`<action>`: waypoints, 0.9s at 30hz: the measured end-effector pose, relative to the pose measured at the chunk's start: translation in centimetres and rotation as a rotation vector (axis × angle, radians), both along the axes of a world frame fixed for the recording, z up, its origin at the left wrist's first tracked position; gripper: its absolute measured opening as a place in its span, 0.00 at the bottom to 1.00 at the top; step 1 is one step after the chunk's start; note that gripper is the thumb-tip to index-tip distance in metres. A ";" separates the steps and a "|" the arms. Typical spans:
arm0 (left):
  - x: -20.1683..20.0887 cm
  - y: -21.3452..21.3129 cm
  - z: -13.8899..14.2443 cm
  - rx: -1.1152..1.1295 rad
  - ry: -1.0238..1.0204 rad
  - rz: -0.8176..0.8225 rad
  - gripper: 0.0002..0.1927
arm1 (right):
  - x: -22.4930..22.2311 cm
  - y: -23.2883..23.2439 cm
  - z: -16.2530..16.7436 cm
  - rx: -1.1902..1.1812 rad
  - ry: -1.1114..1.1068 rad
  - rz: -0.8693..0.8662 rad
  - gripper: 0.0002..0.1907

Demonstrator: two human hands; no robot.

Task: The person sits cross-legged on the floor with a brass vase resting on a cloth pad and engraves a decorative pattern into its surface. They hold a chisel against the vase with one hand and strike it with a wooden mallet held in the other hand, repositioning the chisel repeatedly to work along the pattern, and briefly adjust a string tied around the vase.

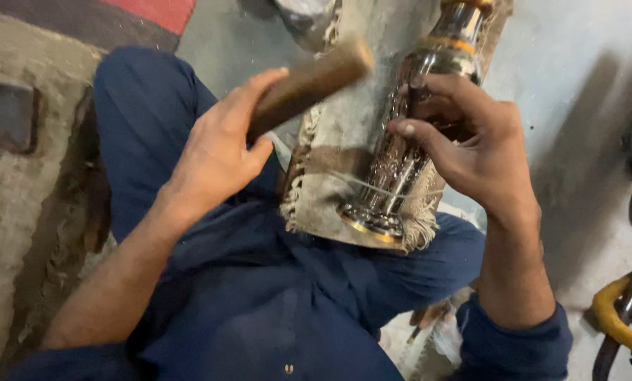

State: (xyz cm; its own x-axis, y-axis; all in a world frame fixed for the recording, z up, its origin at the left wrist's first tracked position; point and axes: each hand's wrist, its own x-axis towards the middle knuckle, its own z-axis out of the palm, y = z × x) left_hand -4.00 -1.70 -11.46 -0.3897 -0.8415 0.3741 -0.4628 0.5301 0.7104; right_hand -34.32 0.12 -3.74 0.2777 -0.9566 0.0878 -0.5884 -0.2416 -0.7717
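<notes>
Head view | left hand (213, 152) fingers grip wooden handle (309, 85) | right hand (471, 152) fingers hold engraved metal vase (400, 152)

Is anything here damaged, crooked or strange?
The cloth under the metal vase is worn, with frayed edges. The vase lies tilted, steadied by the right hand; the left hand grips a wooden handle. Nothing looks spilled.

— Floor? 
— Grey concrete floor (584, 63), dusty, with shadows across it. 
— Left side? 
— Worn beige mat (19, 212) bearing a dark rectangular patch (11, 116); red cloth (162, 10) at the top. 
— Right edge? 
— Yellow curved tubing (612, 314) low down.
</notes>
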 end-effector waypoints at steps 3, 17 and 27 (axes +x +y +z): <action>-0.3 0.0 -0.2 0.235 0.137 -0.010 0.36 | 0.0 0.2 -0.1 -0.068 0.075 0.002 0.19; -0.4 -0.9 0.3 -0.078 0.025 -0.013 0.40 | 0.6 0.1 0.1 -0.071 0.124 -0.005 0.20; -0.8 -1.4 0.7 -0.067 0.029 -0.002 0.38 | 0.6 0.2 -0.1 -0.070 0.120 -0.010 0.21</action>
State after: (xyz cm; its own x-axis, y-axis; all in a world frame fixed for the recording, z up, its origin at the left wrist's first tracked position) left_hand -4.77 -3.06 -10.81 -0.3798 -0.8133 0.4408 -0.4410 0.5780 0.6866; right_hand -33.75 0.27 -3.79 0.2807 -0.9521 0.1212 -0.6781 -0.2861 -0.6770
